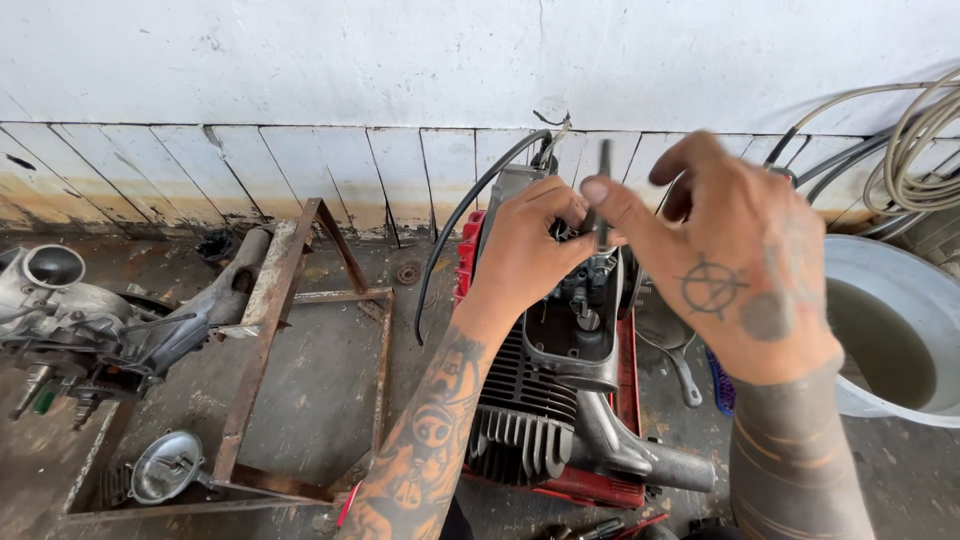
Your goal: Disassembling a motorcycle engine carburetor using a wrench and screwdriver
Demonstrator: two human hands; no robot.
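At frame centre, the right hand [735, 270] pinched a thin, stiff rod [603, 190]; the left hand [525, 250] gripped the heavy, greasy engine [545, 400] near its top.

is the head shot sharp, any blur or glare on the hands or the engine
Head view: even, soft daylight, no harsh glare; the right hand is slightly motion-blurred, the left hand and the engine are sharp; the wall line bows, showing wide-angle distortion.

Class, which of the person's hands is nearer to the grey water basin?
Right. The right hand is just left of the basin; the left hand is farther left, on the engine.
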